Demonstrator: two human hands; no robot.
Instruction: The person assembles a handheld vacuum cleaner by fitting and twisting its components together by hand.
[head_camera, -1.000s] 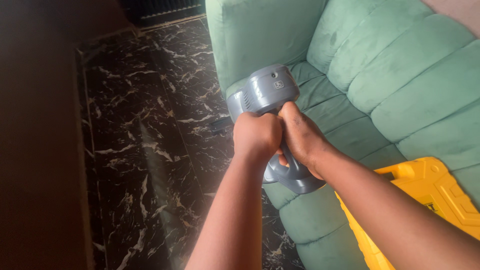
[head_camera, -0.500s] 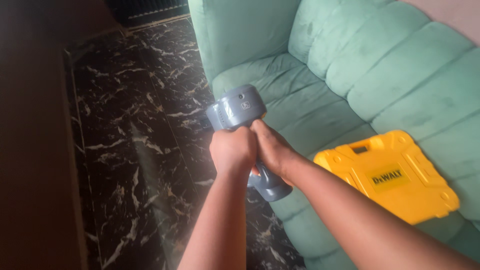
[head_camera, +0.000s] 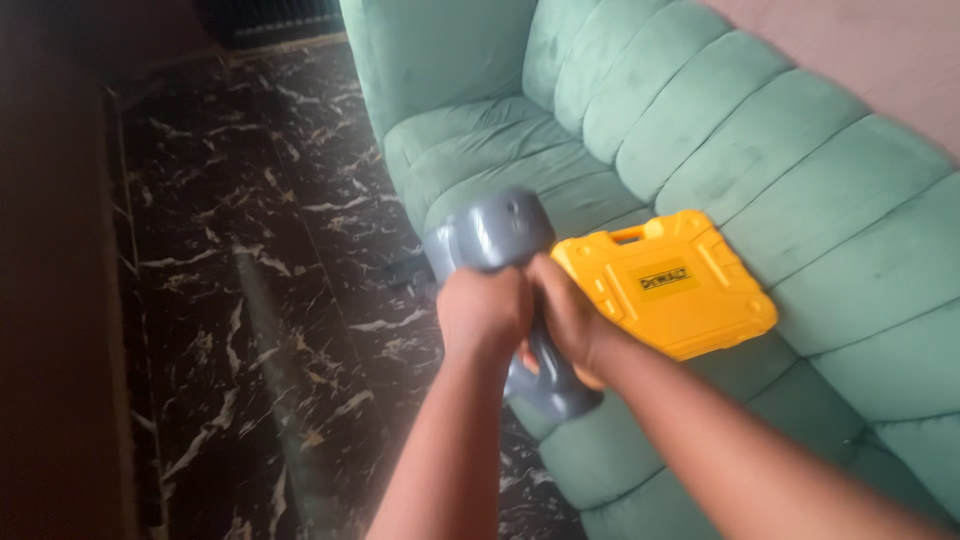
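Left hand: the left hand (head_camera: 483, 312) is clenched around the grip of a grey plastic pistol-shaped power tool (head_camera: 497, 232).
Right hand: the right hand (head_camera: 568, 322) wraps the same grip, pressed against the left at its 3 o'clock.
Tool: its rounded body rises at 12 o'clock from the fists; its base shows at 6 o'clock.
Case: a yellow plastic carry case (head_camera: 665, 283) lies flat at 3 o'clock.
Sofa: a green velvet channelled sofa (head_camera: 720, 130) bears the case.
Floor: black white-veined marble floor (head_camera: 270, 300) at 9 o'clock.

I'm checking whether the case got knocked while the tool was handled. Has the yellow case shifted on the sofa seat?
Cannot tell. The yellow case shows more fully now, but the green sofa slid across the picture with it, so the camera turned.
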